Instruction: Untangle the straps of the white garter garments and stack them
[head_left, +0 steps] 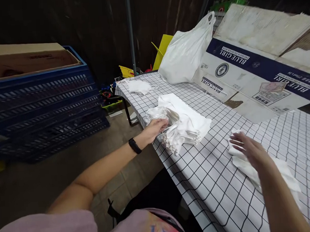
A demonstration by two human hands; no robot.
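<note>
A stack of folded white cloth pieces (184, 110) with bunched, frilly-looking edges lies near the table's left edge. My left hand (155, 128), a black band on its wrist, reaches over that edge and has its fingers closed at the gathered side of the stack. On the right, another white cloth piece (252, 167) is spread on the table. Above its far end is my right hand (248, 148), fingers stretched out and holding nothing; whether they touch the cloth I cannot tell. The exact kind of cloth article is unclear.
A black-and-white checked cover (217, 182) spans the table. More white cloth (140, 86) lies at its far left corner. A white plastic bag (186, 54) and a cardboard box (257, 64) stand along the back. Blue crates (44, 105) are stacked on the floor left.
</note>
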